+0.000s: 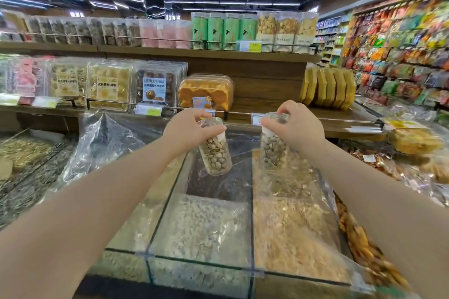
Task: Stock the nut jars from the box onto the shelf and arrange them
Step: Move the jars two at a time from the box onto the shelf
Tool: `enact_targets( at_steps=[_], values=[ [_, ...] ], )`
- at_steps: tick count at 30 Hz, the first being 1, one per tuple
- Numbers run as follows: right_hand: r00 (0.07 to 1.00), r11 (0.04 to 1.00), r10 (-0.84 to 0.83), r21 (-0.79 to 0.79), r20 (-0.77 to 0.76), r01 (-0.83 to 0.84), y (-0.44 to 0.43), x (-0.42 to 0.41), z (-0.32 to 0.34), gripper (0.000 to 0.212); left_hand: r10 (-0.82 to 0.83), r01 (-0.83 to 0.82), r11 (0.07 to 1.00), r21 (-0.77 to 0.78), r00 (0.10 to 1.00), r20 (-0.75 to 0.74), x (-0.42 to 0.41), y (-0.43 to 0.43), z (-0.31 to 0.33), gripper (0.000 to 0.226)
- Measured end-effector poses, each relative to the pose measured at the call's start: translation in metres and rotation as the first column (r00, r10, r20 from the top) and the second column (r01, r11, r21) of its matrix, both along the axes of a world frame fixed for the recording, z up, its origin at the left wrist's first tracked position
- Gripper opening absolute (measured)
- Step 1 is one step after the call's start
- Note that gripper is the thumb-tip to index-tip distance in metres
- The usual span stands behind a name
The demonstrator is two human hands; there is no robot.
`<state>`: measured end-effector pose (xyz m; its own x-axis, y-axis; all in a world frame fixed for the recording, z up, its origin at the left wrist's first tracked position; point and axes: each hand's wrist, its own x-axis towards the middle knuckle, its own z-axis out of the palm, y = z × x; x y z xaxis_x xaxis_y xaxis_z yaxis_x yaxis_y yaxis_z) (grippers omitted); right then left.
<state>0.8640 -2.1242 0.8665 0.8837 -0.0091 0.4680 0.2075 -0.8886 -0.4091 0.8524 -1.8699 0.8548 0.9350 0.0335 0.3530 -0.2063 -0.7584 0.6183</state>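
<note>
My left hand (187, 126) grips the lid end of a clear jar of pistachios (216, 155), which hangs tilted with its bottom swung right. My right hand (295, 126) holds a second clear pistachio jar (272, 150) by its lid, and this one hangs nearly upright. Both jars are in the air above the glass-covered bulk bins, just in front of the wooden shelf (272, 94). A bare stretch of that shelf lies behind the two jars, between the orange pastry tub (205, 92) and the yellow boxes (328, 87). No box is in view.
Glass-lidded bulk bins (206, 226) of nuts and seeds fill the space below my arms. A crumpled plastic bag (102, 141) stands at the left. Packaged snacks line both shelf levels. Bagged goods (413, 138) lie at the right, and an aisle of hanging packets runs beyond.
</note>
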Motion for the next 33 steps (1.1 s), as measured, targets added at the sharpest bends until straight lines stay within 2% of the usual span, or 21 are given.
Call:
enact_targets(
  at_steps=[4, 7, 9, 14, 19, 24, 29, 33],
  values=[
    [1.0, 0.997, -0.011, 0.071, 0.019, 0.01, 0.01, 0.058, 0.0, 0.053, -0.021, 0.021, 1.0, -0.001, 0.999, 0.037, 0.064, 0.001, 0.001, 0.062],
    [0.997, 0.991, -0.03, 0.134, 0.067, 0.021, 0.013, 0.096, 0.001, 0.05, -0.044, 0.04, 0.998, 0.056, 0.996, 0.082, 0.116, -0.002, 0.01, 0.069],
    [0.993, 0.986, -0.063, 0.158, 0.1, 0.047, 0.012, 0.121, 0.002, 0.049, -0.092, 0.082, 0.992, 0.096, 0.991, 0.102, 0.149, -0.006, 0.017, 0.071],
    [0.974, 0.974, -0.162, 0.184, 0.159, 0.132, 0.002, 0.178, 0.004, 0.054, -0.145, 0.13, 0.988, 0.086, 0.967, 0.208, 0.222, -0.028, 0.027, 0.071],
    [0.969, 0.98, -0.15, 0.158, 0.196, 0.12, -0.013, 0.232, 0.01, 0.054, -0.208, 0.148, 0.956, 0.253, 0.951, 0.228, 0.28, -0.051, 0.025, 0.071],
    [0.972, 0.99, -0.055, 0.139, 0.229, 0.024, -0.021, 0.291, 0.01, 0.053, -0.259, 0.174, 0.908, 0.381, 0.948, 0.185, 0.325, -0.066, 0.017, 0.048],
    [0.974, 0.992, -0.002, 0.124, 0.225, -0.027, -0.02, 0.353, -0.003, 0.053, -0.243, 0.133, 0.848, 0.513, 0.958, 0.153, 0.349, -0.072, 0.008, 0.053],
    [0.987, 0.993, 0.025, 0.109, 0.161, -0.043, -0.01, 0.394, -0.015, 0.054, -0.111, -0.018, 0.706, 0.708, 0.984, 0.136, 0.359, -0.077, 0.006, 0.058]
  ],
)
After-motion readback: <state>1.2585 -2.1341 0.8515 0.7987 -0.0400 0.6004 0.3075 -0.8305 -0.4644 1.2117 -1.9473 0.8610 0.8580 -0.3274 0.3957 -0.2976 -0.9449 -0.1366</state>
